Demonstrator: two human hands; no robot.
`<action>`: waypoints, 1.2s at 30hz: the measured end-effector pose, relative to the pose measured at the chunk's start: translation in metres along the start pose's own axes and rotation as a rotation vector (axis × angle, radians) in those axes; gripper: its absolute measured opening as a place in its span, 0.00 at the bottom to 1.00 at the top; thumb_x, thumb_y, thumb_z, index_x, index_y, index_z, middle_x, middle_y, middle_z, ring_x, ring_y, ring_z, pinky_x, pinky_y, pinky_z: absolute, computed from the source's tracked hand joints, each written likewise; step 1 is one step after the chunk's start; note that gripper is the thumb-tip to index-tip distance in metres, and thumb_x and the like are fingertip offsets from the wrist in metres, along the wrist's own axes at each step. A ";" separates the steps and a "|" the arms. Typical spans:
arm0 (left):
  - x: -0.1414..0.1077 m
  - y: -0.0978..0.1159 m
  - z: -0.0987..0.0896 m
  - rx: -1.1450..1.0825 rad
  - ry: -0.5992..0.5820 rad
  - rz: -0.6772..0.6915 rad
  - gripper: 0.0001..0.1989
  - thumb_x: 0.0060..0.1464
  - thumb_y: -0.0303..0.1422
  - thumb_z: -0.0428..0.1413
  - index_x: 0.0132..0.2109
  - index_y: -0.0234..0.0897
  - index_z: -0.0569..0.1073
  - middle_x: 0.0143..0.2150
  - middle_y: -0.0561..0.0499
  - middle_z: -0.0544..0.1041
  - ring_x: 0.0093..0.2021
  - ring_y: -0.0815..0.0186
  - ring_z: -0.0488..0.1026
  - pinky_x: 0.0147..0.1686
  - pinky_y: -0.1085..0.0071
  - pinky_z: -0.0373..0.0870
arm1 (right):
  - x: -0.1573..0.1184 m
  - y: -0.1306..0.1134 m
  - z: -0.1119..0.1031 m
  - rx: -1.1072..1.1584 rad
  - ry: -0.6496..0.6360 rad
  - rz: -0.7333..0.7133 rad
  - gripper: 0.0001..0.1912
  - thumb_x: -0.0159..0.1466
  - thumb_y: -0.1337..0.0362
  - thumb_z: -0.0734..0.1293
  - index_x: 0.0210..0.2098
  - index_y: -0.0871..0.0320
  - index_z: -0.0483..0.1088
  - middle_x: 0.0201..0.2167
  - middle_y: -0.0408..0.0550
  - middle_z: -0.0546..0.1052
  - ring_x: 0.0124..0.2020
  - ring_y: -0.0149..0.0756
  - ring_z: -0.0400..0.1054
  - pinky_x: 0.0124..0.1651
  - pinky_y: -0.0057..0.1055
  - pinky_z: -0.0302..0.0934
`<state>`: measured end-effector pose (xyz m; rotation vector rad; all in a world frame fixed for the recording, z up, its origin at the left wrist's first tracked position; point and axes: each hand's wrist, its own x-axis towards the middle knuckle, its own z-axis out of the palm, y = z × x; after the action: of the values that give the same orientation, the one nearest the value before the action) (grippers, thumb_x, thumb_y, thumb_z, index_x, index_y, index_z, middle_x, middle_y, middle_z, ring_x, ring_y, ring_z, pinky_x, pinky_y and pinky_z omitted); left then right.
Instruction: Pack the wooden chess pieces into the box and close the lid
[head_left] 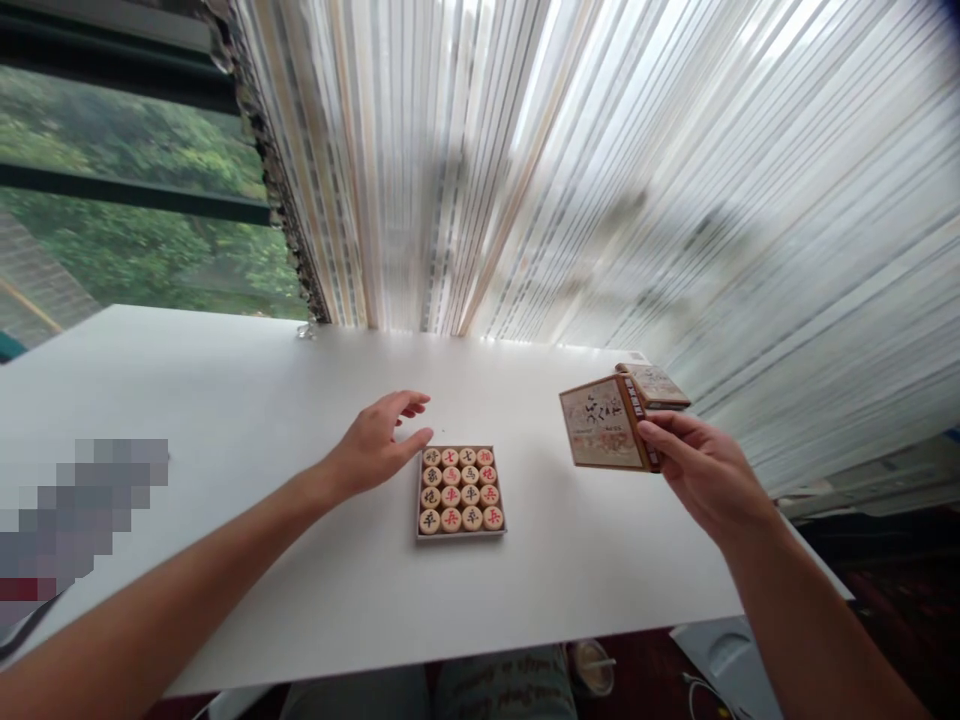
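Round wooden Chinese chess pieces (460, 487) with red and black characters fill a shallow white box tray (463, 537) in rows, at the middle of the white table. Just beyond the tray's upper left corner hovers my left hand (388, 437), fingers curved and apart, holding nothing. Over to the right, my right hand (701, 470) grips a printed box lid (604, 425) by its right edge, thumb on top. The lid is tilted above the table, its brown side band and black brush-style writing showing. Behind it lies a second, similar printed box (656, 385), partly hidden.
The white table (360, 590) runs up to a striped string curtain (465, 200) along the back. A window with greenery stands at the left. Below the front edge are a cup with a straw (592, 668) and a white object (724, 655). A blurred patch covers the left edge.
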<state>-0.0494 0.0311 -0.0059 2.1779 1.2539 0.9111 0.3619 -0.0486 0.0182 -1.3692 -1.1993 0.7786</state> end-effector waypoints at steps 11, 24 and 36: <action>-0.007 0.034 0.009 -0.546 -0.169 -0.116 0.34 0.64 0.51 0.61 0.66 0.30 0.71 0.54 0.35 0.84 0.52 0.52 0.83 0.53 0.53 0.80 | -0.023 -0.039 0.080 0.451 -0.326 0.134 0.15 0.71 0.51 0.71 0.51 0.53 0.78 0.52 0.51 0.86 0.56 0.49 0.81 0.58 0.50 0.79; -0.018 0.027 0.006 -0.677 -0.111 -0.173 0.46 0.51 0.41 0.73 0.72 0.26 0.68 0.59 0.34 0.78 0.50 0.56 0.78 0.50 0.57 0.80 | -0.017 -0.017 0.126 0.715 -0.259 0.381 0.27 0.61 0.68 0.80 0.59 0.55 0.77 0.46 0.51 0.87 0.40 0.35 0.82 0.42 0.26 0.80; -0.054 0.010 0.011 -0.355 0.017 -0.092 0.34 0.56 0.46 0.71 0.66 0.41 0.78 0.59 0.41 0.78 0.55 0.55 0.76 0.57 0.53 0.77 | -0.022 0.009 0.138 0.279 -0.437 0.456 0.30 0.64 0.58 0.74 0.64 0.61 0.77 0.37 0.51 0.81 0.26 0.28 0.62 0.23 0.24 0.54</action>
<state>-0.0551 -0.0217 -0.0239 1.8247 1.0939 1.0282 0.2291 -0.0266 -0.0198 -1.2866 -1.0555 1.5710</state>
